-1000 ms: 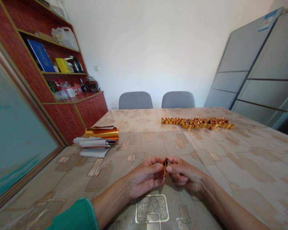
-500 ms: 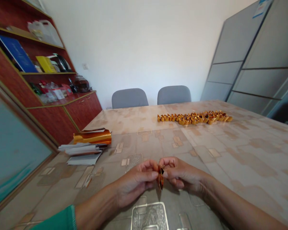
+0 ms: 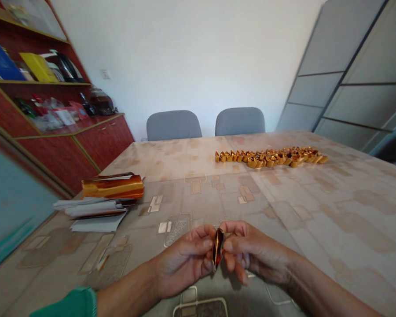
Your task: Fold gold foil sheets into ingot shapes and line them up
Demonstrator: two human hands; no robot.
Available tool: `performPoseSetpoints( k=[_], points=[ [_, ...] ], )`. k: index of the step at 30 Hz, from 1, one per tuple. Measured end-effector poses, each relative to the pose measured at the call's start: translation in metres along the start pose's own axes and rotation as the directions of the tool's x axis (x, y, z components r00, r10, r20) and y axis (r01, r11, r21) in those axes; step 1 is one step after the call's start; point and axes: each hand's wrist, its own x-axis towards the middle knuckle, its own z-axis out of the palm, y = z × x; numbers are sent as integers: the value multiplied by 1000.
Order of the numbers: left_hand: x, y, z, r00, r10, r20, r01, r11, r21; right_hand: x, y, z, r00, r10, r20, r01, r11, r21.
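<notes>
Between my two hands, near the front of the table, is a small folded piece of shiny gold paper (image 3: 218, 249), boat-shaped and held on end, with a dark opening along its middle. My left hand (image 3: 188, 255) pinches its left side between thumb and fingers. From the other side, the thumb and forefinger of my right hand (image 3: 247, 248) grip it, while the lower fingers hang loosely curled. Farther back on the right, several rows of folded gold paper pieces (image 3: 270, 157) of similar look stand close together.
At the left lies a stack of grey-white sheets (image 3: 97, 215) beside a curled gold sheet (image 3: 114, 187). The patterned tablecloth (image 3: 191, 207) covers the table. Two grey chairs (image 3: 174, 125) stand behind it, with a red shelf cabinet (image 3: 99, 141) at the left and grey wardrobe doors (image 3: 320, 66) at right.
The folded gold paper has turned and its opening shows wider. The fingers of my right hand have shifted and hang lower. The whole view has tilted down a little.
</notes>
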Motion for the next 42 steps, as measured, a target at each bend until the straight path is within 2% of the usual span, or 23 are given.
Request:
performPoseSetpoints(
  k=[6,10,15,23,29,34,38,42],
  points=[
    [2,-3,2,999,33,38,-34,999,8,-2,0,7,999,-50,-2,50,997,58],
    [3,-6,3,990,77,121,-82,996,36,-4,-2,10,996,-82,38,77,991,108],
    [0,-8,7,986,87,144,-88,996,4,-2,-1,8,991,-122,53,120,992,36],
    [-2,-6,5,998,38,45,-34,996,-82,-1,-2,-1,995,-85,49,87,995,-47],
    [-2,-5,11,998,19,63,-14,996,-92,-3,-3,0,997,-69,25,71,995,-71],
    [-1,-6,8,998,32,55,-22,986,-166,-5,-6,0,999,-32,8,32,996,-87],
    [0,-4,7,999,27,17,-24,992,-127,-5,-6,1,1000,-9,-6,8,995,-99],
    [-1,0,12,998,53,-29,-53,998,21,-5,-7,4,998,26,-61,-33,991,-126]
  ],
)
